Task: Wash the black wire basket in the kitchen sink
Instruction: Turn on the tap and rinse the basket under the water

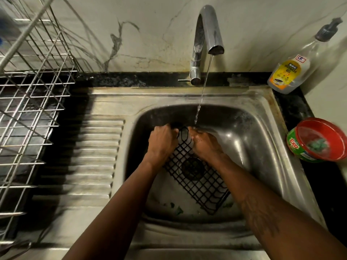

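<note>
In the steel sink basin, nearer than our fingers, the black wire basket lies over the drain. Our left hand curls its fingers over the basket's far edge and grips it. Just beside it our wet right hand curls round the same edge. A thin water stream from the chrome faucet beyond lands on our right fingertips. To the right stand a red Exo tub and a dishwash gel bottle, and to the left a wire dish rack.

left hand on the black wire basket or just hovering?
Touching. Head view: fingers of the left hand curl over the far rim of the black wire basket, no gap.
</note>
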The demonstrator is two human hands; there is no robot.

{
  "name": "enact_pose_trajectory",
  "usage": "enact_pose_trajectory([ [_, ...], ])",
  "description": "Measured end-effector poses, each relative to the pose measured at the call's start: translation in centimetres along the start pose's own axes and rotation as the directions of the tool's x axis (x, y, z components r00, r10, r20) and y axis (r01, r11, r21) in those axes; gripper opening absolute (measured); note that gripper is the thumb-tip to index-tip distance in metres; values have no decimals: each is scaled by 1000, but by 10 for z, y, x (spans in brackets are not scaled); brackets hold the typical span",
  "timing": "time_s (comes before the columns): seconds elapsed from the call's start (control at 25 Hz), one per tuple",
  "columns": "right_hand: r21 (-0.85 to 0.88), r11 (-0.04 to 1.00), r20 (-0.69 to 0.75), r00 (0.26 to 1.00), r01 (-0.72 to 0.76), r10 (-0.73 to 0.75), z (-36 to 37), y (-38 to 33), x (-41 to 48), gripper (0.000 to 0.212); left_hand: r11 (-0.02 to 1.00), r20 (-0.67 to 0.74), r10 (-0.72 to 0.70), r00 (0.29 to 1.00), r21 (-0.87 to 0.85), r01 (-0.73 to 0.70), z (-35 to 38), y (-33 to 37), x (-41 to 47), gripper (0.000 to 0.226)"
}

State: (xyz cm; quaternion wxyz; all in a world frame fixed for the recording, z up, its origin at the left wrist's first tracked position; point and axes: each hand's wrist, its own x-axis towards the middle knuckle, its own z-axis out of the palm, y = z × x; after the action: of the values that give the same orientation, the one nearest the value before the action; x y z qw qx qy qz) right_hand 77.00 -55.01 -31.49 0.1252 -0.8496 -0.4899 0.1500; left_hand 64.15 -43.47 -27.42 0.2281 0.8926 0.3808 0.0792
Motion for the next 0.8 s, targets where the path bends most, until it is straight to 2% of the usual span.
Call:
enact_pose_trajectory([
  [0.04,-14,999,-3,999,52,-52,-1,2,3,66,1000,88,-1,996,-22,3,3,-2,1,13],
  [0.12,-25,996,1,996,86,-86,-3,4,7,55,998,201,-39,979,-38,48,12,-7,-6,30],
  [0.24,9,997,87,994,71,-72,-4,-7,17,34,943,201,-204,958,-221,247,26,-9,-17,32],
  [0.28,6,996,101,990,94,-94,-4,-13,21,32,887,190,-294,937,-310,342,29,-4,-17,35],
  [0.36,-4,988,78,985,153,-152,-2,-23,26,24,715,210,-487,848,-462,525,30,3,-14,36],
  [0.44,20,987,87,983,157,-159,-2,-20,28,29,592,245,-587,771,-519,616,29,1,-10,31],
  [0.56,89,994,205,976,57,-74,-14,13,22,29,503,323,-626,710,-528,684,26,-16,-10,25],
  [0.68,84,996,204,979,-32,15,-23,46,12,32,485,326,-640,696,-531,695,19,-30,-9,24],
  [0.8,23,999,237,971,25,-30,-21,27,20,30,467,304,-641,705,-574,673,17,-30,-5,24],
])
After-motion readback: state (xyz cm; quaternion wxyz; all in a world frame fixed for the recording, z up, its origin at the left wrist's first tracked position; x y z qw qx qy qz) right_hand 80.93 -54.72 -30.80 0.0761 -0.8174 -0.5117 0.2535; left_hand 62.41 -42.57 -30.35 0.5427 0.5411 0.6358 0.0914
